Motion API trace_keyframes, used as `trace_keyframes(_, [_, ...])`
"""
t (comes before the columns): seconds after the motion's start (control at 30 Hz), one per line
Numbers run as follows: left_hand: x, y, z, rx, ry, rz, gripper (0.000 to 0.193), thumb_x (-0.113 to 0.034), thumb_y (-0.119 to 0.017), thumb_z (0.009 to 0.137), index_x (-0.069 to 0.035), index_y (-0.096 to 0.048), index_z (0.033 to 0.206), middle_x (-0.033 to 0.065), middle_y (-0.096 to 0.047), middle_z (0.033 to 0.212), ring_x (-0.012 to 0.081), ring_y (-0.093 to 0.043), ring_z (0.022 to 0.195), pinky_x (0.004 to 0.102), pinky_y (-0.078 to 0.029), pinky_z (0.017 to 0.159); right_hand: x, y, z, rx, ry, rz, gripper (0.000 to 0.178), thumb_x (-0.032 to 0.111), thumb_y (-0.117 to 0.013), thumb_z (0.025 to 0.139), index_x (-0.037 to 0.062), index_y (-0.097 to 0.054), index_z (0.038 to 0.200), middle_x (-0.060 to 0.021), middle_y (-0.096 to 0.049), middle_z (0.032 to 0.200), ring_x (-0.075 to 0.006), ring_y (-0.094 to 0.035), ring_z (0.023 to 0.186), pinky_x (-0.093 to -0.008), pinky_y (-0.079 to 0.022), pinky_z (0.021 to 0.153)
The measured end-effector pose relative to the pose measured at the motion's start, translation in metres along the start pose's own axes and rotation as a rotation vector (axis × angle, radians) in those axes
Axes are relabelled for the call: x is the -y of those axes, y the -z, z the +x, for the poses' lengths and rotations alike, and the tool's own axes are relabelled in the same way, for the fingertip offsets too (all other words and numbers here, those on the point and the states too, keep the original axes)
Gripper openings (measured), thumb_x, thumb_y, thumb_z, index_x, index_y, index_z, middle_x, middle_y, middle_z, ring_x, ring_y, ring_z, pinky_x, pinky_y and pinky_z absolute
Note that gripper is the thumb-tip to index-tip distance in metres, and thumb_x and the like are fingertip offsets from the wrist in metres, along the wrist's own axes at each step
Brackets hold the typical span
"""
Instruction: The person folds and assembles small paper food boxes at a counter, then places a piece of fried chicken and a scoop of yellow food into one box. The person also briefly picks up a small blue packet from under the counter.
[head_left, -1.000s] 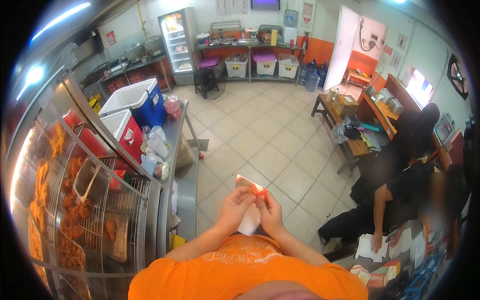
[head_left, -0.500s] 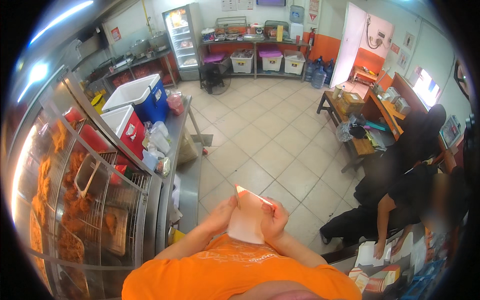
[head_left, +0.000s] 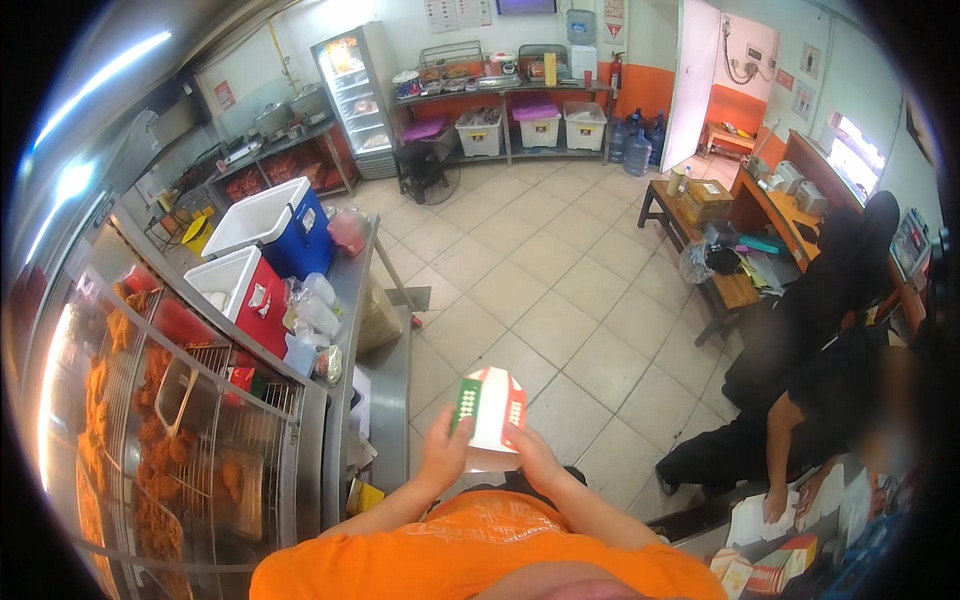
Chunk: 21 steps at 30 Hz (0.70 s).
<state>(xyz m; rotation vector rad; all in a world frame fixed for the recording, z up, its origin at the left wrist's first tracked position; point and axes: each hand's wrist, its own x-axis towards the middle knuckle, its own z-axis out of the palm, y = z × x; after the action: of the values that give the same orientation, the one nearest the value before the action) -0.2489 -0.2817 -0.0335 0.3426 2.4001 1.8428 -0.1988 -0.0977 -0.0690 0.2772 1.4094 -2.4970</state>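
Observation:
Between both hands, in front of my body, is a small paperboard food box [head_left: 493, 408], white with green and red printed sides. My left hand [head_left: 446, 447] grips its left side, the thumb on the green panel. On the right side, my right hand [head_left: 534, 453] holds the red-edged panel with the thumb on it. The lower white part of the box hangs between my palms. Both hands are closed on the box, and some fingers are hidden behind it.
At left stands a glass display case [head_left: 180, 440] with fried chicken, beside a steel table [head_left: 362, 300] with a blue cooler [head_left: 303, 230] and red cooler [head_left: 262, 310]. At right, a person's hands [head_left: 790, 500] handle white cardboard. A wooden bench [head_left: 735, 290] stands behind.
The box has been turned so its green and red printed sides face up; before, its plain inside showed. Both hands have moved a little with it, thumbs now on its panels.

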Motion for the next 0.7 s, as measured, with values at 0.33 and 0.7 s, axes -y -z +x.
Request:
trace_keyframes(0.33, [-0.012,-0.087,0.09,1.013,0.33,-0.21,0.069,-0.051,-0.043,0.113,-0.003,-0.038,0.162,0.0151,-0.049,0.159,0.0253,-0.044,0.146,0.0421,-0.038,0.12,0.039,0.09,-0.053,-0.489,0.3,-0.276,0.04,0.029,-0.055,0.11,-0.0044,-0.065,0.129,-0.0077,-0.071,0.117,-0.0144,-0.062,0.108,-0.033,-0.05,0.094])
trace_keyframes(0.7, [-0.013,-0.209,0.217,1.363,0.087,-0.198,0.049,-0.031,-0.055,0.113,-0.002,-0.051,0.152,0.0104,-0.063,0.14,0.0181,-0.056,0.128,0.036,-0.046,0.11,0.097,0.149,-0.052,-0.641,0.32,-0.092,0.073,0.034,-0.069,0.105,0.0027,-0.036,0.163,-0.0091,-0.053,0.151,-0.0177,-0.051,0.136,-0.0335,-0.044,0.113])
